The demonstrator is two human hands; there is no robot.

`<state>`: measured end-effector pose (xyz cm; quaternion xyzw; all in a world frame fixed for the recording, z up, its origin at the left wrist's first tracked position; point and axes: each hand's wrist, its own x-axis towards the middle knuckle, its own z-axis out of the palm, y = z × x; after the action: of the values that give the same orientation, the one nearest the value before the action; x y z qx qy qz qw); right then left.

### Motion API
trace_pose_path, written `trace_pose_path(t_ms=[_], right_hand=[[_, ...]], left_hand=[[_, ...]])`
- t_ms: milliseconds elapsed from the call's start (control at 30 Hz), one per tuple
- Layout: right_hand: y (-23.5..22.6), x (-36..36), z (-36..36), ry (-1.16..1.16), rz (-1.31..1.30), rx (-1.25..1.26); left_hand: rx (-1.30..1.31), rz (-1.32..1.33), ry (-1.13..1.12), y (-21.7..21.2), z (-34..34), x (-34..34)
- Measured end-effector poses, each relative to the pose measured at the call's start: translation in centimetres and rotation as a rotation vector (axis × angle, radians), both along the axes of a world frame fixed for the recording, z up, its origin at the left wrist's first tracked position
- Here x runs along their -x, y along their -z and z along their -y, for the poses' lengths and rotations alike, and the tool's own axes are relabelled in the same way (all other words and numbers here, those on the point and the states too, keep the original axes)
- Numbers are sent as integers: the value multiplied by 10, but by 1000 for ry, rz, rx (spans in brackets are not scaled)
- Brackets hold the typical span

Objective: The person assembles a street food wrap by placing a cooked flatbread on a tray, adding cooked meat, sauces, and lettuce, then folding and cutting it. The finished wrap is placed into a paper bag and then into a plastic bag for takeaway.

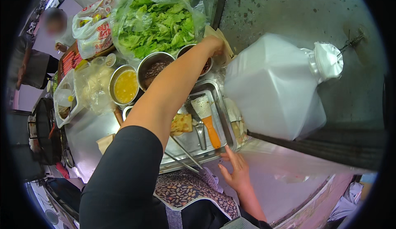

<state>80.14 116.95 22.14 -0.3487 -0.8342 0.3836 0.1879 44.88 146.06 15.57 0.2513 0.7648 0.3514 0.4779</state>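
My left hand (212, 46), at the end of a bare forearm and black sleeve, reaches far across to the brown paper bags (225, 49). Its fingers bend against the paper, and their tips are partly hidden. My right hand (237, 173) is empty, fingers spread, by the near right corner of a metal tray (229, 125). In that tray lie a scraper with an orange handle (211, 132), a metal tool (200, 136) and a browned piece of flatbread (182, 123). Long metal tongs (181, 150) rest over the tray's near edge.
Beyond the tray stand a pot of yellow liquid (126, 86) and a pot of dark sauce (155, 66); my arm partly covers another pot. A bag of lettuce (159, 26) sits behind them. At right is a large whitish plastic jug (274, 88). Another person (62, 26) stands far left.
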Motion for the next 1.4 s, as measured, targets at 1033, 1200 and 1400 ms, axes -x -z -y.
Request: trace_pose_path(t_ms=[1033, 1200, 1400], right_hand=[[-31, 35, -54, -56, -127, -13], [-64, 125, -69, -199, -190, -398], [-107, 157, -28, -460, -269, -574]], left_hand=[[-403, 56, -254, -87, 174, -38], [-483, 290, -260, -100, 283, -58], [-406, -195, -50, -136, 381, -20]])
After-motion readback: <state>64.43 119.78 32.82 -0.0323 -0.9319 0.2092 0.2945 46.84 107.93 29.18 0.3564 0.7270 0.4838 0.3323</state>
